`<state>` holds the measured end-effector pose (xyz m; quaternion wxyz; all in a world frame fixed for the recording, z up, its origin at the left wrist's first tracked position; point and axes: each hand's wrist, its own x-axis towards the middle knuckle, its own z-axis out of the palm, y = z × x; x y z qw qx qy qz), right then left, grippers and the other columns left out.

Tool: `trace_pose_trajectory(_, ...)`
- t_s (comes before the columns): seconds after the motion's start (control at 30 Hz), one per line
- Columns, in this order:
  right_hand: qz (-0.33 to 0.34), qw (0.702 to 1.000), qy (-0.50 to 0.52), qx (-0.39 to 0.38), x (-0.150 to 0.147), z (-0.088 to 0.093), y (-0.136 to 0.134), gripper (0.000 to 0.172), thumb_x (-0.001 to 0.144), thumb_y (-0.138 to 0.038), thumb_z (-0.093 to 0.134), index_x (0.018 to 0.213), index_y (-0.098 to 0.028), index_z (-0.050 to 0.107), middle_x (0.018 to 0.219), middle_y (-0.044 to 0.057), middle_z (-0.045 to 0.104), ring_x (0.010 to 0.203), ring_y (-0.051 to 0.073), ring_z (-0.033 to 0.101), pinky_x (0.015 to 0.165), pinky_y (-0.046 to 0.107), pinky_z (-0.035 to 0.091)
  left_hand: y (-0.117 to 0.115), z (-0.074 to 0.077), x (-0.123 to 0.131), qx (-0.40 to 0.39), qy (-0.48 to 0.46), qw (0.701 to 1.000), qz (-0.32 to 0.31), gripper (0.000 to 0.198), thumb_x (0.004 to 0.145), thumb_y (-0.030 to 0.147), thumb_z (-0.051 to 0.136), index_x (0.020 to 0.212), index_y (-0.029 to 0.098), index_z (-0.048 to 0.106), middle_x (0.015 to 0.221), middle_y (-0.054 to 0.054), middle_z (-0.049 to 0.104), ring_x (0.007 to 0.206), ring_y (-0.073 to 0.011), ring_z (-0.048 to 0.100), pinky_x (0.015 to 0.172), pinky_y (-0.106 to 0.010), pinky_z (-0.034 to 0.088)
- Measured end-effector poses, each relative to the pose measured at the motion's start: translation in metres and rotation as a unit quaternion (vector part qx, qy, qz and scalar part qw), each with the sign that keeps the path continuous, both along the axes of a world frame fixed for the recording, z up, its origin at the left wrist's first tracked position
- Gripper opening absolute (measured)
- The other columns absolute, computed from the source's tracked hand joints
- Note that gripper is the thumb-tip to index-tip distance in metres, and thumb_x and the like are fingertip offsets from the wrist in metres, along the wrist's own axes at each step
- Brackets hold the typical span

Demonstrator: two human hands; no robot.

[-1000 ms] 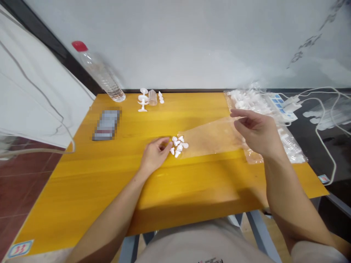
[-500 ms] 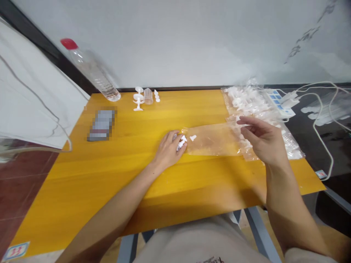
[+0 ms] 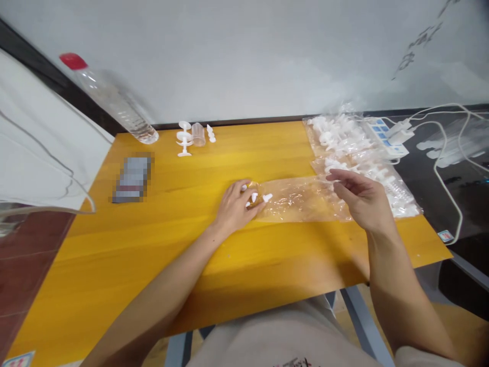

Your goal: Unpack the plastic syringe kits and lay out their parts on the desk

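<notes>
My left hand (image 3: pixel 236 205) rests on the yellow table (image 3: pixel 153 244) with its fingers curled around several small white plastic pieces (image 3: pixel 255 197). The pieces lie at the open mouth of a clear plastic bag (image 3: pixel 301 200), and one sits just inside it. At the bag's right end, my right hand (image 3: pixel 362 200) has its fingers bent and pinched on the plastic. The bag lies nearly flat between the two hands.
A red-capped water bottle (image 3: pixel 114 104) leans at the back left beside a blurred flat object (image 3: pixel 132 179). White parts and a small clear cup (image 3: pixel 198 134) stand at the back. Bags of white parts (image 3: pixel 346 140), a power strip (image 3: pixel 387 136) and cables lie at the right.
My left hand has moved right and gathered the white pieces against the bag's mouth. My right hand has lowered the bag's end towards the table. The view has shifted left.
</notes>
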<state>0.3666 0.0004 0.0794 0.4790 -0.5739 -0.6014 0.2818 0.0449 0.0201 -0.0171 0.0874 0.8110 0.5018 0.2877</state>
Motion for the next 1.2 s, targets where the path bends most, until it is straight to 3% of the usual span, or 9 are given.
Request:
trace_pose_trajectory(0.1, -0.005, 1.000, -0.002, -0.005, -0.003, 0.004, 0.001, 0.021, 0.086, -0.026, 0.072, 0.106, -0.022, 0.079, 0.100, 0.005, 0.079, 0.078, 0.014, 0.069, 0.068, 0.028, 0.056, -0.001, 0.000, -0.002, -0.012, -0.011, 1.000, -0.005, 0.040, 0.095, 0.051, 0.071, 0.125, 0.025, 0.073, 0.147, -0.016, 0.056, 0.132, -0.0347, 0.057, 0.113, -0.053, 0.047)
trace_pose_trajectory(0.27, -0.017, 0.999, -0.013, 0.027, -0.009, 0.028, -0.001, 0.023, 0.089, -0.031, 0.075, 0.111, -0.026, 0.080, 0.103, 0.005, 0.078, 0.078, 0.016, 0.068, 0.068, 0.031, 0.056, 0.000, -0.004, -0.005, -0.021, -0.062, 0.998, 0.004, 0.030, 0.096, 0.050, 0.070, 0.107, 0.024, 0.078, 0.138, -0.014, 0.061, 0.126, -0.0302, 0.062, 0.110, -0.045, 0.052)
trace_pose_trajectory(0.43, 0.045, 0.996, -0.059, 0.041, -0.022, 0.052, -0.003, 0.022, 0.092, -0.030, 0.074, 0.113, -0.028, 0.081, 0.098, 0.005, 0.077, 0.070, 0.014, 0.064, 0.060, 0.028, 0.051, 0.001, -0.003, -0.005, -0.029, -0.038, 0.999, 0.000, 0.041, 0.090, 0.047, 0.076, 0.125, 0.026, 0.076, 0.145, -0.014, 0.057, 0.129, -0.0335, 0.060, 0.112, -0.049, 0.050)
trace_pose_trajectory(0.57, 0.079, 0.996, 0.021, 0.037, -0.037, 0.066, -0.007, 0.023, 0.089, -0.023, 0.078, 0.112, -0.027, 0.082, 0.098, 0.003, 0.078, 0.075, 0.010, 0.065, 0.065, 0.024, 0.052, 0.000, 0.003, -0.004, -0.025, -0.012, 1.000, -0.007, 0.037, 0.094, 0.044, 0.072, 0.126, 0.025, 0.076, 0.147, -0.016, 0.057, 0.129, -0.0352, 0.059, 0.112, -0.054, 0.049)
trace_pose_trajectory(0.73, 0.043, 0.993, 0.088, 0.070, -0.045, 0.075, -0.008, 0.025, 0.085, -0.013, 0.081, 0.106, -0.025, 0.085, 0.092, 0.004, 0.078, 0.071, 0.007, 0.064, 0.063, 0.019, 0.048, 0.001, 0.000, -0.007, -0.026, -0.016, 1.000, -0.007, 0.043, 0.093, 0.050, 0.073, 0.127, 0.023, 0.075, 0.146, -0.017, 0.058, 0.127, -0.0349, 0.060, 0.110, -0.054, 0.050)
trace_pose_trajectory(0.83, 0.008, 0.993, 0.073, 0.088, -0.037, 0.069, -0.008, 0.024, 0.083, -0.014, 0.082, 0.104, -0.026, 0.085, 0.091, 0.005, 0.078, 0.070, 0.007, 0.063, 0.062, 0.021, 0.047, 0.000, -0.001, -0.010, -0.025, -0.030, 0.999, -0.023, 0.044, 0.095, 0.048, 0.072, 0.131, 0.023, 0.073, 0.145, -0.017, 0.058, 0.130, -0.0345, 0.058, 0.112, -0.054, 0.049)
trace_pose_trajectory(1.0, -0.013, 0.999, 0.030, 0.043, -0.005, 0.043, -0.013, 0.031, 0.080, -0.018, 0.084, 0.109, -0.030, 0.084, 0.100, 0.007, 0.078, 0.072, 0.011, 0.063, 0.065, 0.028, 0.049, -0.006, 0.006, -0.015, -0.035, -0.031, 0.997, -0.065, 0.041, 0.100, 0.035, 0.058, 0.138, 0.024, 0.068, 0.150, -0.015, 0.054, 0.140, -0.0335, 0.051, 0.118, -0.055, 0.043)
trace_pose_trajectory(1.13, -0.035, 0.998, 0.035, 0.032, 0.028, 0.014, -0.022, 0.050, 0.074, -0.019, 0.085, 0.120, -0.039, 0.080, 0.116, 0.008, 0.076, 0.069, 0.013, 0.062, 0.062, 0.033, 0.048, -0.009, 0.010, -0.014, -0.029, 0.009, 0.996, -0.079, 0.052, 0.095, 0.052, 0.066, 0.139, 0.024, 0.067, 0.154, -0.016, 0.052, 0.146, -0.0383, 0.044, 0.122, -0.060, 0.036)
trace_pose_trajectory(1.2, -0.067, 0.997, 0.031, 0.013, 0.045, -0.001, -0.030, 0.052, 0.072, -0.021, 0.085, 0.120, -0.040, 0.079, 0.120, 0.010, 0.075, 0.069, 0.014, 0.063, 0.064, 0.036, 0.049, -0.009, 0.010, -0.013, -0.020, 0.024, 0.997, -0.074, 0.049, 0.095, 0.053, 0.067, 0.134, 0.024, 0.070, 0.152, -0.016, 0.054, 0.146, -0.0386, 0.045, 0.122, -0.061, 0.036)
